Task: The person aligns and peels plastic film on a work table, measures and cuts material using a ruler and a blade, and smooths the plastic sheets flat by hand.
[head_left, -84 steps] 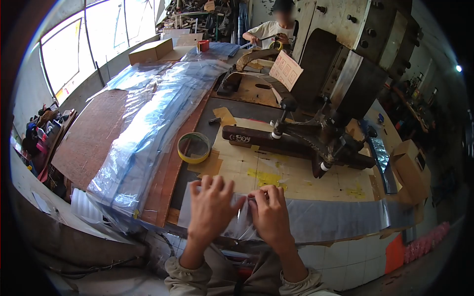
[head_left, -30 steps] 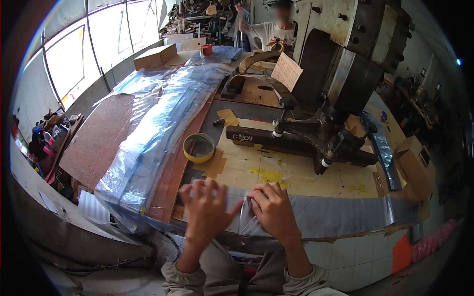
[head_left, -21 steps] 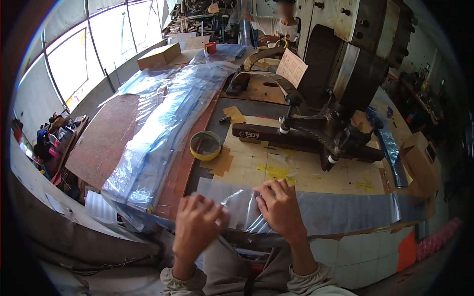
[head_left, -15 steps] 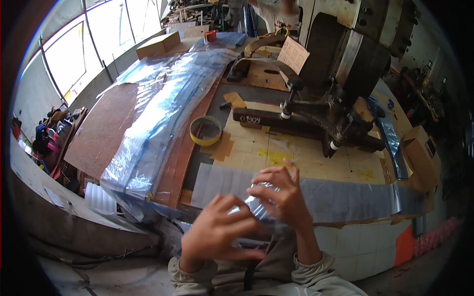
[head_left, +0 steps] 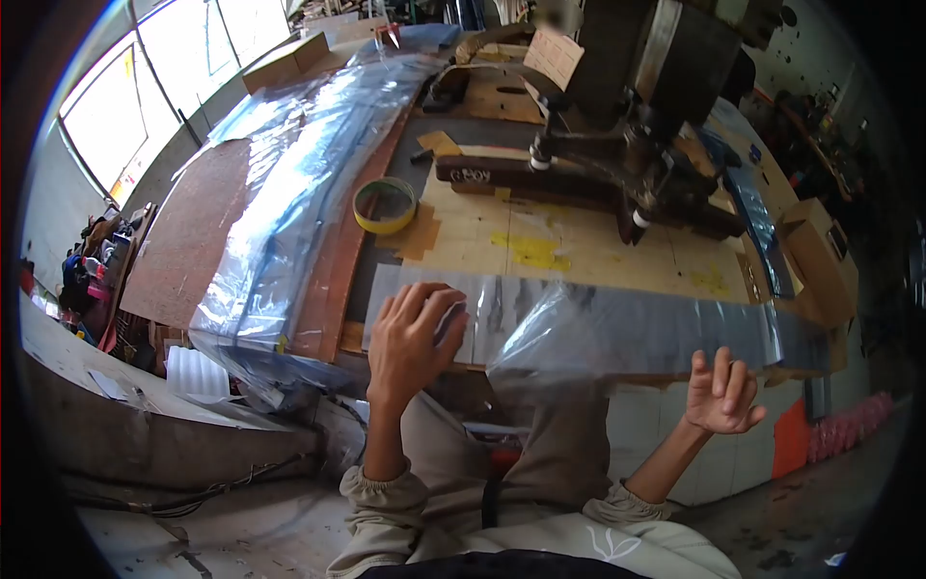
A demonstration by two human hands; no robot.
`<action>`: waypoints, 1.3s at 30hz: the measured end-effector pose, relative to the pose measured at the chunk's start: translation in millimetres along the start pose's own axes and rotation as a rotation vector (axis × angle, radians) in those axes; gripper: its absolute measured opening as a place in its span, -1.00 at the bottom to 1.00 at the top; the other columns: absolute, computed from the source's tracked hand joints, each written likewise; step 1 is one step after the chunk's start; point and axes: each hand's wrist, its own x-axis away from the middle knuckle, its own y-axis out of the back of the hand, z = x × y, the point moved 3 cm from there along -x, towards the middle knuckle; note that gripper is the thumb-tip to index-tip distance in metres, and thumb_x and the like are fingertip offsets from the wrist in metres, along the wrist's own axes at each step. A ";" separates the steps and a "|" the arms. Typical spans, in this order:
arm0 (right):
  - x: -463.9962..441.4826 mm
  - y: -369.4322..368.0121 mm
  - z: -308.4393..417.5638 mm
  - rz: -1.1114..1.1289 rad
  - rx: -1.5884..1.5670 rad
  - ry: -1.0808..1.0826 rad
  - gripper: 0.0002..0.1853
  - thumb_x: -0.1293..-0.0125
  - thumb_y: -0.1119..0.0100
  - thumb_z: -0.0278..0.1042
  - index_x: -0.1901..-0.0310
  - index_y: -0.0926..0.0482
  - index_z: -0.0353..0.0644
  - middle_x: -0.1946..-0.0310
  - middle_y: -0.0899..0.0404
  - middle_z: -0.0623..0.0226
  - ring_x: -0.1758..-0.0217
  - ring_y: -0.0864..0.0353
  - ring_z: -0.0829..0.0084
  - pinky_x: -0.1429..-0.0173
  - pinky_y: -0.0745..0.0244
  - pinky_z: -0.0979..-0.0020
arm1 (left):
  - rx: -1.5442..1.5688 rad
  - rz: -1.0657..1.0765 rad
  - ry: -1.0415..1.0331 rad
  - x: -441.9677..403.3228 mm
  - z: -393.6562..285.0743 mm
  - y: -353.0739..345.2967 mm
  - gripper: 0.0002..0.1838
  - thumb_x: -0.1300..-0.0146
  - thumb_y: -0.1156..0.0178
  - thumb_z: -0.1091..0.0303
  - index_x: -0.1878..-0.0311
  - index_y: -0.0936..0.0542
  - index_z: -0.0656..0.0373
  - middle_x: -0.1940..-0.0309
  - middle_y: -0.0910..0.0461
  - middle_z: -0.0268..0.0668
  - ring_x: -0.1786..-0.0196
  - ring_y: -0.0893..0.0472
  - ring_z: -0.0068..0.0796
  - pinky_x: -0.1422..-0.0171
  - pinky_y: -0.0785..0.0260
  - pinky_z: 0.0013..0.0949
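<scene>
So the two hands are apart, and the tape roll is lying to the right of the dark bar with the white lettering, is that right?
Not quite: the head view shows the tape roll lying to the left of the dark bar with the white lettering. The left hand and right hand are indeed apart.

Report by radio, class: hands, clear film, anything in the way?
Left hand curled over grey strip, grip unclear. Right hand open, apart from clear film. Film lies over strip, overhanging near edge. Tape roll beyond strip, off the film.
</scene>
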 end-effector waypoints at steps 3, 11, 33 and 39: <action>23.3 7.1 12.5 -0.114 0.226 -0.144 -0.60 -0.44 -0.13 0.05 0.41 -0.58 -0.11 0.21 -0.63 0.30 0.12 -0.54 0.38 -0.11 -0.47 0.08 | -0.021 -0.183 -0.068 20.4 -3.6 -3.1 -0.73 -0.11 -0.21 0.50 0.07 -0.62 0.13 0.10 -0.63 -0.29 0.11 -0.62 -0.28 -0.08 -0.37 -0.22; 35.2 -38.5 0.8 -0.393 1.226 -0.924 -0.62 -0.43 -0.18 -0.10 0.18 -0.64 -0.37 0.22 -0.70 0.11 0.27 -0.76 0.37 0.20 -0.58 0.42 | -0.086 -0.067 -0.222 57.9 -32.8 -29.8 -0.49 0.02 -0.24 0.47 -0.11 -0.55 0.06 -0.14 -0.61 -0.28 -0.15 -0.57 -0.23 -0.40 -0.18 0.00; -31.2 -111.0 -97.2 0.145 -0.708 -0.951 0.11 -0.33 -0.08 0.34 -0.55 0.39 -0.14 -0.55 0.19 -0.16 -0.53 -0.17 0.02 -0.04 -0.70 0.01 | 0.847 -0.519 0.462 34.8 -49.8 -16.5 -0.24 -0.31 -0.24 0.08 -0.43 -0.14 0.22 -0.26 -0.44 0.08 -0.32 -0.46 -0.15 -0.39 -0.28 -0.13; -11.8 -145.7 -135.4 0.331 -0.712 -1.029 -0.11 -0.45 0.04 0.24 -0.56 0.16 -0.11 -0.58 0.17 0.01 -0.52 -0.20 0.07 -0.23 -0.56 0.13 | 0.664 -1.078 0.512 76.1 7.9 29.2 -0.36 -0.42 0.00 0.11 -0.43 -0.15 0.26 -0.38 -0.33 0.05 -0.50 -0.24 -0.05 -0.50 -0.09 0.06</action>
